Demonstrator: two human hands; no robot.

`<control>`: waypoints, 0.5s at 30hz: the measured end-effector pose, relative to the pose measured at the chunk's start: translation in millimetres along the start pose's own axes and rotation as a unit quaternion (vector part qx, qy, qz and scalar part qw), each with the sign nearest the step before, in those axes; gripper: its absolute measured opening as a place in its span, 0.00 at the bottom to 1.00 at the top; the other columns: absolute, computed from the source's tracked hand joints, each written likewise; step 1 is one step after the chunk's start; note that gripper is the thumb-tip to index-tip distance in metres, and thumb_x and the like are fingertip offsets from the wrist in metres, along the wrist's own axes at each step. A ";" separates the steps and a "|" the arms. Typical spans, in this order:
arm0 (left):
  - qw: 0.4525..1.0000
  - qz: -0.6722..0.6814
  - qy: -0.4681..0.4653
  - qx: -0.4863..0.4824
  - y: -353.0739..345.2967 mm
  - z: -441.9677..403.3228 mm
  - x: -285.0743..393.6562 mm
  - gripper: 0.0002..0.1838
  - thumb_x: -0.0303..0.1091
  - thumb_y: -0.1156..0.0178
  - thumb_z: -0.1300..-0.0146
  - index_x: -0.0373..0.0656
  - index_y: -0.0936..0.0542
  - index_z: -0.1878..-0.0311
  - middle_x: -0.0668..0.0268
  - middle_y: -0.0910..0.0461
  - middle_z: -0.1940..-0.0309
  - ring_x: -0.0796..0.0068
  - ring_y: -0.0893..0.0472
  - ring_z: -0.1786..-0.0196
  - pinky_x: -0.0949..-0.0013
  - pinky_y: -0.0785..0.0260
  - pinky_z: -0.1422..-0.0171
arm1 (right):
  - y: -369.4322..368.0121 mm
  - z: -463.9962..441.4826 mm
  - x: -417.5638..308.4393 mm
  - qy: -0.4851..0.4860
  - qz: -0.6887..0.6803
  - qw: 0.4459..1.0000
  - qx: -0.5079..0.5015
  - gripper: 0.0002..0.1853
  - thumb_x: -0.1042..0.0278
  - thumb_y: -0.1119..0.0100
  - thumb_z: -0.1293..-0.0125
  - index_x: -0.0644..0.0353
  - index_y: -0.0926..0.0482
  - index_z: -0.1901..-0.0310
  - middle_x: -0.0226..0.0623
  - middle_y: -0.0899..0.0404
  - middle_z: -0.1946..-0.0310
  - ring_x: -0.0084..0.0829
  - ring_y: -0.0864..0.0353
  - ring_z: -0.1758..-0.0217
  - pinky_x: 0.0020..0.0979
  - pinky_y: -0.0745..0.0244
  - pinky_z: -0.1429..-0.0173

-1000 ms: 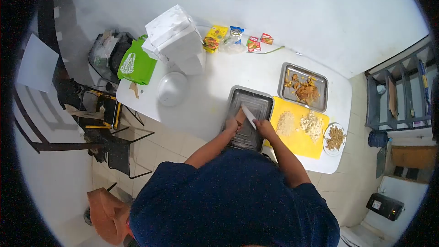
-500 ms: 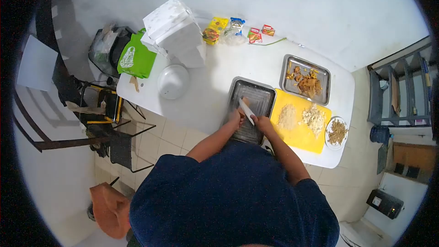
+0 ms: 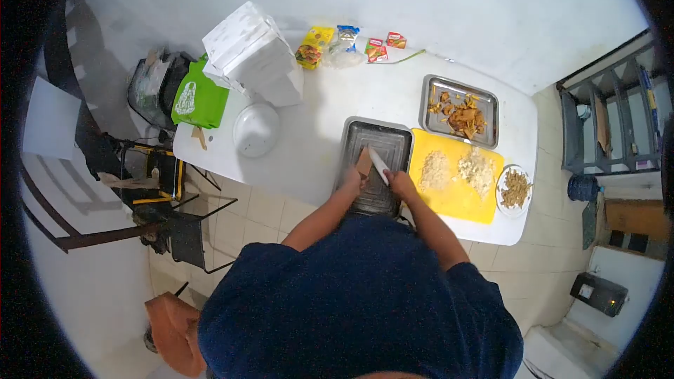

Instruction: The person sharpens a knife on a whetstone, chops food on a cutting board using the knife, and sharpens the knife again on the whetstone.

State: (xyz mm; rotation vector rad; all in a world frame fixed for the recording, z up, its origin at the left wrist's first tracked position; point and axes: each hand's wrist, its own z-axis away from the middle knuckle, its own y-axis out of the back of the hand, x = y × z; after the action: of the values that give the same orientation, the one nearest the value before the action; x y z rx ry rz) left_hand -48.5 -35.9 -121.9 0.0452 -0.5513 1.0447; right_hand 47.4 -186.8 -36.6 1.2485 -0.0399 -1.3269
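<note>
My right hand (image 3: 401,184) is closed around the handle of a knife (image 3: 378,163), whose pale blade points up and left over a dark metal tray (image 3: 395,142). Beside the blade, my left hand (image 3: 353,180) grips a flat, brown, elongated piece (image 3: 364,162); its exact kind is unclear. Both hands are above the tray. Just right of it lies a yellow cutting board (image 3: 449,207) bearing two heaps, a finely chopped beige one (image 3: 434,170) and a coarser whitish one (image 3: 477,172).
A second metal tray (image 3: 425,121) holds browned food pieces. On the table's right edge stands a white plate (image 3: 503,203) of shredded food. Farther left are a round white lidded container (image 3: 256,130), stacked white boxes (image 3: 246,49) and a green bag (image 3: 203,98). Seasoning packets (image 3: 314,47) lie along the wall.
The blade has drawn away to the right of the brown piece, which now shows more fully. My left hand has shifted slightly left and down. The whole view has tilted a little.
</note>
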 end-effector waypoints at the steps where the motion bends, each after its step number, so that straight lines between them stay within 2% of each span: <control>1: 1.000 0.003 0.000 -0.020 4.3 3.1 -4.0 0.27 0.51 0.73 0.29 0.39 0.30 0.62 0.63 0.31 0.83 0.77 0.38 0.88 0.72 0.49 0.89 | 9.5 -3.3 -0.8 0.012 0.009 1.000 -0.015 0.39 0.33 0.57 0.36 0.72 0.20 0.70 0.65 0.23 0.73 0.59 0.21 0.61 0.50 0.28 0.57; 3: 0.998 0.008 -0.009 -0.066 4.5 2.3 3.3 0.27 0.51 0.74 0.29 0.39 0.30 0.63 0.64 0.32 0.85 0.77 0.40 0.90 0.72 0.50 0.89 | 2.5 -26.2 15.1 -0.046 0.009 0.996 -0.079 0.39 0.34 0.58 0.35 0.74 0.21 0.68 0.66 0.24 0.72 0.59 0.21 0.61 0.51 0.29 0.57; 6: 0.999 0.012 -0.009 0.039 -17.7 26.1 18.9 0.28 0.51 0.75 0.29 0.39 0.30 0.65 0.64 0.32 0.85 0.76 0.42 0.91 0.72 0.51 0.89 | -15.8 -15.9 12.0 -0.014 0.008 0.998 -0.052 0.39 0.34 0.58 0.35 0.74 0.20 0.71 0.65 0.24 0.73 0.59 0.21 0.62 0.51 0.29 0.58; 9: 0.998 0.005 -0.015 0.064 -14.4 21.5 6.7 0.27 0.51 0.75 0.29 0.39 0.30 0.64 0.63 0.32 0.85 0.76 0.42 0.90 0.72 0.51 0.89 | -16.8 -15.5 19.8 -0.071 0.000 0.997 -0.040 0.40 0.34 0.58 0.36 0.73 0.20 0.72 0.64 0.24 0.73 0.60 0.22 0.62 0.50 0.29 0.55; 12: 0.999 0.009 -0.009 0.048 -10.3 18.3 9.8 0.28 0.52 0.74 0.29 0.38 0.30 0.65 0.63 0.33 0.86 0.76 0.42 0.90 0.72 0.50 0.88 | -6.9 -32.5 23.5 -0.044 -0.005 0.998 -0.052 0.40 0.33 0.58 0.36 0.74 0.20 0.72 0.65 0.24 0.73 0.60 0.22 0.61 0.50 0.29 0.54; 15: 0.999 0.029 -0.019 -0.027 -11.6 22.9 18.9 0.29 0.52 0.74 0.29 0.38 0.30 0.66 0.63 0.33 0.86 0.76 0.41 0.90 0.72 0.50 0.88 | -2.1 -18.6 6.9 -0.028 0.017 0.999 -0.042 0.40 0.33 0.57 0.36 0.74 0.20 0.72 0.65 0.23 0.73 0.60 0.21 0.61 0.50 0.29 0.55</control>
State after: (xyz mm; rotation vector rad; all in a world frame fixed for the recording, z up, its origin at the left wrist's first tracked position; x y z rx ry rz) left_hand -41.0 -33.3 -91.0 0.0024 -0.6185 1.0860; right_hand 60.3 -179.3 -49.9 1.1341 -0.0453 -1.3209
